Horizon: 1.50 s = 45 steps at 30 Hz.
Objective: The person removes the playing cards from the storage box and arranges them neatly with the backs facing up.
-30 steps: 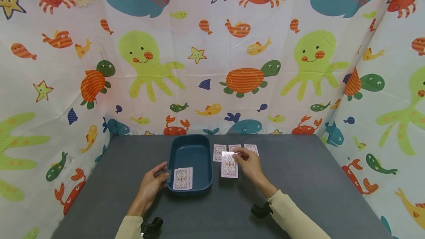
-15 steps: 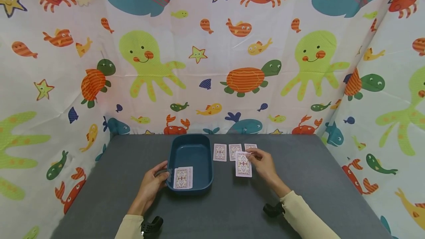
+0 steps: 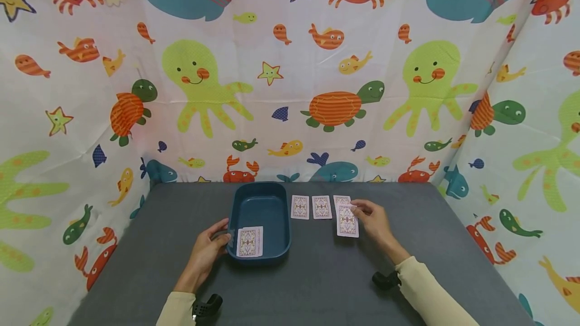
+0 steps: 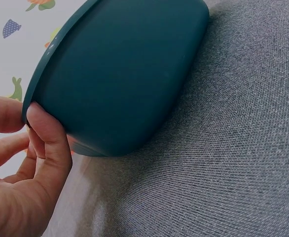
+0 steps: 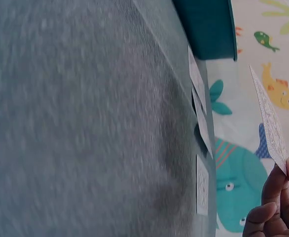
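My right hand [image 3: 375, 223] pinches a playing card [image 3: 347, 221] by its upper right edge, patterned back showing. In the right wrist view that card [image 5: 269, 118] is held up off the table between thumb and fingers. Behind it three cards lie face down in a row: a left one [image 3: 300, 207], a middle one [image 3: 321, 207] and a right one [image 3: 341, 199], which the held card partly covers. At the left, my left hand [image 3: 206, 253] grips the rim of a dark blue tray [image 3: 282, 225], thumb outside in the left wrist view. A small stack of cards [image 3: 249, 242] lies inside.
A grey cloth [image 3: 290, 291] covers the table. Behind and at both sides hangs a white curtain [image 3: 272, 104] printed with sea animals. The tray stands left of the card row.
My right hand has carried the pinched card to the right, from in front of the middle card to in front of the right one. The left hand and tray stay put.
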Each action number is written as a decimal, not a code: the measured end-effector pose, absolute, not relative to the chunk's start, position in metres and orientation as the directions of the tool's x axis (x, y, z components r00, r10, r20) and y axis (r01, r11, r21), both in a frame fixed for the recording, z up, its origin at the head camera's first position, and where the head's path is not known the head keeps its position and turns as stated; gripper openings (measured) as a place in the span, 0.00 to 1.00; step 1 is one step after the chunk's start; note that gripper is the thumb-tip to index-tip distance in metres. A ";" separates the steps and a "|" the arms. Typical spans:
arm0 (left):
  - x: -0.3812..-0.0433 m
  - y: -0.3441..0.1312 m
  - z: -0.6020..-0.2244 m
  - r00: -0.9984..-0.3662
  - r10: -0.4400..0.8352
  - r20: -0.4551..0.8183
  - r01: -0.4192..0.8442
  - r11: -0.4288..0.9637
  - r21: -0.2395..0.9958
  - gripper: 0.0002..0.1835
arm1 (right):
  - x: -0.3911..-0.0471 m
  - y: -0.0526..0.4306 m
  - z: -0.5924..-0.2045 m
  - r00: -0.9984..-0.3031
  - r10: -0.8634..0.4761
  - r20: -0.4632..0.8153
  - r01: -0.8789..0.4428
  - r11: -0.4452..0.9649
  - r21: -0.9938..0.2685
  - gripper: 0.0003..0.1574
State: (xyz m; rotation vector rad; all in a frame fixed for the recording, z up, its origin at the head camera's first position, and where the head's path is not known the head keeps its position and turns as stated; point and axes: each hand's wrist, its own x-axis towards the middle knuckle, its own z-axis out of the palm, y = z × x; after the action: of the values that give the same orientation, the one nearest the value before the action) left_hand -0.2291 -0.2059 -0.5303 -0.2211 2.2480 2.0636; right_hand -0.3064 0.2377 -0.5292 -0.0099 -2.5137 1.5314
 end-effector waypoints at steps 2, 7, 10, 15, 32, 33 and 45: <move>-0.229 -0.206 -0.530 -0.986 -0.051 -0.160 -0.164 0.082 0.983 0.27 | -0.309 0.242 -0.529 -0.981 0.107 0.162 -0.092 0.476 -0.875 0.14; -0.231 -0.205 -0.532 -0.983 -0.064 -0.174 -0.180 0.087 0.980 0.26 | -0.314 0.254 -0.529 -0.985 0.098 0.141 -0.076 0.489 -0.869 0.15; -0.231 -0.206 -0.532 -0.982 -0.067 -0.177 -0.183 0.089 0.979 0.26 | -0.317 0.261 -0.529 -0.986 0.099 0.135 -0.069 0.494 -0.867 0.15; -0.232 -0.207 -0.533 -0.983 -0.060 -0.175 -0.180 0.086 0.980 0.26 | -0.326 0.271 -0.529 -0.985 0.121 0.120 -0.040 0.520 -0.853 0.16; -0.232 -0.206 -0.532 -0.980 -0.074 -0.185 -0.192 0.102 0.976 0.26 | -0.357 0.302 -0.536 -0.988 0.154 0.010 0.080 0.572 -0.816 0.21; -0.232 -0.206 -0.533 -0.980 -0.074 -0.186 -0.193 0.102 0.976 0.27 | -0.359 0.303 -0.537 -0.988 0.153 0.005 0.085 0.574 -0.814 0.21; -0.231 -0.206 -0.531 -0.981 -0.072 -0.178 -0.184 0.086 0.979 0.27 | -0.373 0.310 -0.543 -0.984 0.163 -0.070 0.151 0.568 -0.809 0.22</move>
State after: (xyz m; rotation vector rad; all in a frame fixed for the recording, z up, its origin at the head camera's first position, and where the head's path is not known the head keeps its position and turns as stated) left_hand -0.2315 -0.2062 -0.5307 -0.2660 2.2511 2.0520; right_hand -0.3730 0.3102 -0.5434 -0.2779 -2.7706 1.4270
